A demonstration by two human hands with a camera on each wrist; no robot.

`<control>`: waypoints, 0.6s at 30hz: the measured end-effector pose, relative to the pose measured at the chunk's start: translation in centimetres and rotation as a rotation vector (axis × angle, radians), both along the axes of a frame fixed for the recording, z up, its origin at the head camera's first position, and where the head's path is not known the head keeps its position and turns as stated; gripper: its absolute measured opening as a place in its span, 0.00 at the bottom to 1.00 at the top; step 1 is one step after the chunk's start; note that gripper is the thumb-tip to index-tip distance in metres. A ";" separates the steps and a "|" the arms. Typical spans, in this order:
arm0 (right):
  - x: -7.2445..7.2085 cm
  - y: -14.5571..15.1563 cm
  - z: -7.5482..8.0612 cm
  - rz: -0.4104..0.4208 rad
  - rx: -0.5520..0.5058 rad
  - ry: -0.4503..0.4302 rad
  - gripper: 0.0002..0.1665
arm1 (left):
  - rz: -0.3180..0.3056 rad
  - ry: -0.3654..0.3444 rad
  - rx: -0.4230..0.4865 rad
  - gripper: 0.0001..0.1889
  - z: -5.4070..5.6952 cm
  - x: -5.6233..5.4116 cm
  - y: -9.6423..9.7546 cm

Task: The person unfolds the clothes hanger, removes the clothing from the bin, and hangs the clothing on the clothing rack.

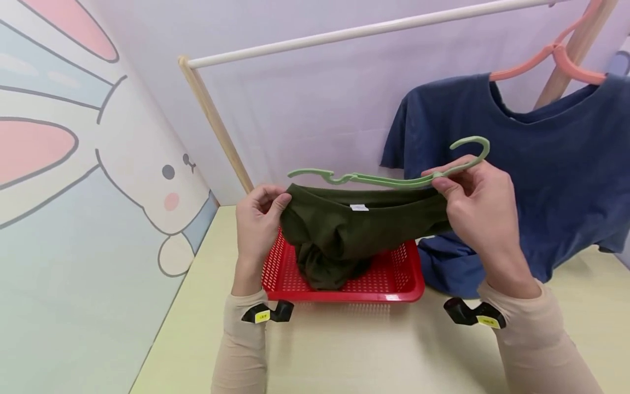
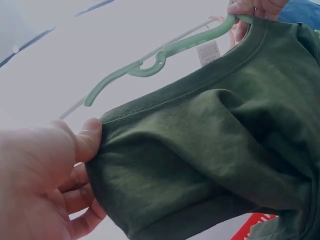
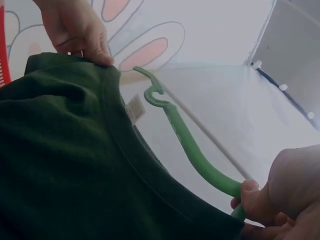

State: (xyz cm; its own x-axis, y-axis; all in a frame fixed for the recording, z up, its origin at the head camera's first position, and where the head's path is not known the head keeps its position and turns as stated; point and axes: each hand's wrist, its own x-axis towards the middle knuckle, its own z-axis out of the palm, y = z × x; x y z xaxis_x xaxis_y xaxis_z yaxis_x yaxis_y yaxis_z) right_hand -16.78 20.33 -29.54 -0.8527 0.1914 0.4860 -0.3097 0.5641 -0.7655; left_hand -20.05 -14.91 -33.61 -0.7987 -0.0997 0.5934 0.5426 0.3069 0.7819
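Note:
A dark green T-shirt (image 1: 374, 230) is stretched by its neckline between both hands, its lower part bunched down in a red basket (image 1: 344, 296). My left hand (image 1: 258, 219) pinches the left end of the collar between thumb and fingers. With thumb and fingers, my right hand (image 1: 482, 210) grips a light green clothes hanger (image 1: 384, 180) near the base of its hook. The right end of the neckline lies at that same hand. The hanger's free arm (image 2: 112, 82) extends above the neck opening toward the left hand, outside the collar. A white label (image 1: 359, 208) shows inside the neckline.
A blue T-shirt (image 1: 472, 142) hangs at the right on a pink hanger (image 1: 529, 68), its lower part resting on the table (image 1: 354, 350). Behind stands a rack with a white rail (image 1: 354, 33) and a wooden post (image 1: 216, 123). A wall with a rabbit drawing (image 1: 133, 164) bounds the left.

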 end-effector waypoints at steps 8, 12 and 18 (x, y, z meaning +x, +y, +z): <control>0.0 0.8 0.1 -0.015 0.078 -0.032 0.07 | 0.048 -0.017 0.074 0.09 0.2 -0.2 -0.2; -0.2 0.9 0.0 0.000 0.099 -0.067 0.08 | 0.058 0.004 0.083 0.09 0.3 -0.2 -0.4; -0.4 0.6 -0.1 0.019 0.150 -0.072 0.07 | 0.025 0.026 0.039 0.08 0.2 -0.3 -0.2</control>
